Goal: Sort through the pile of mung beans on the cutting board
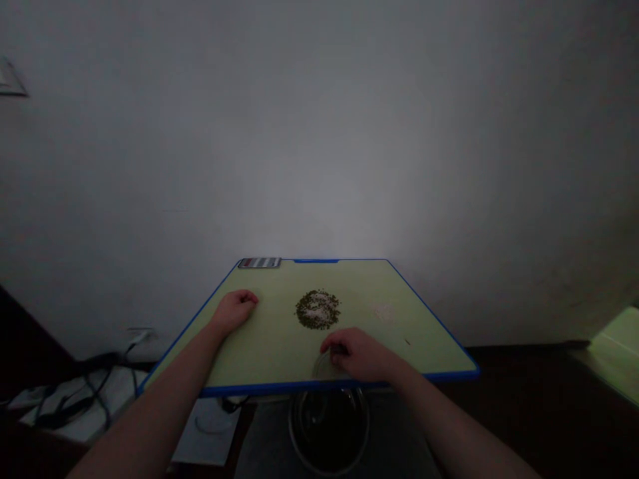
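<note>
On a pale yellow-green board with a blue rim (279, 352) lies a mixed heap of small green beans and white grains (318, 309). Left of the heap, my left hand (236, 311) rests on the board with its fingers curled in; nothing shows in it. My right hand (353, 352) is near the front edge, just below the heap, its fingers bent and drawn together. A faint clear curved thing, perhaps the rim of a dish (322, 362), is beside those fingertips. Whatever the right fingers grip is too dark and small to name.
A scatter of white grains (384, 311) and a small brown sliver (407, 342) lie on the board's right side. A phone (259, 263) is at the far left corner. Below the front edge stands a round metal pot (329, 432). Cables (102, 389) are at the lower left.
</note>
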The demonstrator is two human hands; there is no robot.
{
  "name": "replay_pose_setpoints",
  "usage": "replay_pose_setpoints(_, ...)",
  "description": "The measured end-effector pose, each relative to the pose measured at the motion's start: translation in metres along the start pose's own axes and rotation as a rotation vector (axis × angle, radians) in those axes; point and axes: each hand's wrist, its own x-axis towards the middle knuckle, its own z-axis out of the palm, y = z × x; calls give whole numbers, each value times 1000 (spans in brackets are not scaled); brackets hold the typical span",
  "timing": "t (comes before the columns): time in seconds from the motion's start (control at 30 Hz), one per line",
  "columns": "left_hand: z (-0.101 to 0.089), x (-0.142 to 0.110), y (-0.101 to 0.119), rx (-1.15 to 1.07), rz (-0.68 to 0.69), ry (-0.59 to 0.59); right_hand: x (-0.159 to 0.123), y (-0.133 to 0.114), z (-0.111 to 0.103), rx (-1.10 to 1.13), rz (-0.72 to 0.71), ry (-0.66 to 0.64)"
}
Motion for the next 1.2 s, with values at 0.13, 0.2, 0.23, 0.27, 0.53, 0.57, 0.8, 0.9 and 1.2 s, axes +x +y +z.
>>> replay_pose_setpoints(0.13, 1, 1, -3, -12, -20, -1, -7, 0, 0, 21, 35, 25)
replay_pose_setpoints(0.2, 1, 2, -4, -21, -12, -1, -12, 2, -1, 42, 52, 44)
replay_pose_setpoints(0.23, 1, 2, -4, -25, -8, -4, -15, 5, -2, 65, 64, 58)
replay_pose_setpoints(0.27, 2, 2, -4, -27, -8, -7, -17, 9, -3, 97, 82, 79)
replay_pose_setpoints(0.53, 2, 3, -5, -5, 18, 9, -17, 48, -20, 217, 341, 400)
replay_pose_setpoints(0.57, 2, 3, -6, -11, 14, 6, -15, 50, -22, 173, 359, 427)
replay_pose_setpoints(0.8, 3, 4, -7, -25, -5, 1, 9, 56, -25, -166, 363, 543)
replay_pose_setpoints(0.9, 2, 4, -6, -3, 7, 3, 18, 57, -25, -207, 358, 527)
replay_pose_setpoints(1.2, 0, 2, -4, 27, -5, -13, 21, 58, -23, -177, 336, 454)
